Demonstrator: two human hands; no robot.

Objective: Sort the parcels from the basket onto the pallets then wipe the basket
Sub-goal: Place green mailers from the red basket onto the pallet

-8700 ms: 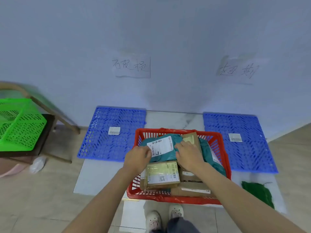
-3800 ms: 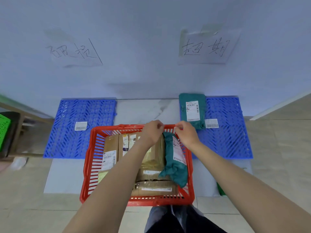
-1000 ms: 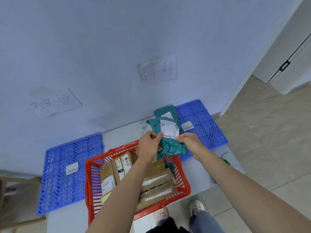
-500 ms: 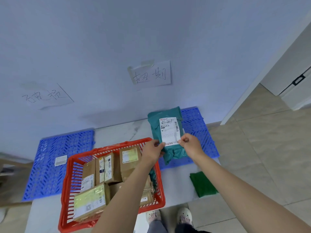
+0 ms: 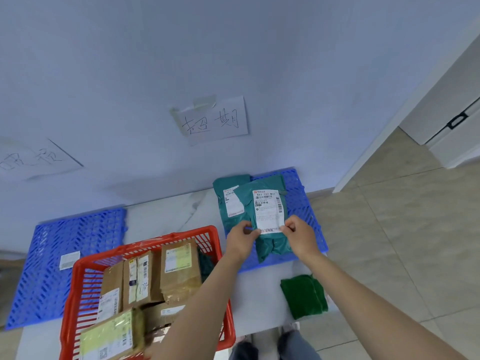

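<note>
A teal mailer bag (image 5: pixel 270 242) with a white label is pinched at its near edge by my left hand (image 5: pixel 240 241) and my right hand (image 5: pixel 298 237). It hovers low over the right blue pallet (image 5: pixel 309 216), partly covering another teal mailer (image 5: pixel 226 203) that lies there. The red basket (image 5: pixel 78 284) sits near me on the left with several brown cardboard parcels (image 5: pixel 179 271) inside. The left blue pallet (image 5: pixel 52 255) carries only a small white label (image 5: pixel 68 259).
A folded green cloth (image 5: pixel 304 296) lies on the white floor mat right of the basket. Two handwritten paper signs (image 5: pixel 215 120) are taped to the wall above the pallets. A white door frame and tiled floor are at the right.
Both hands have carried the teal mailer out over the right pallet and lowered it onto the first teal mailer; my view has shifted slightly right.
</note>
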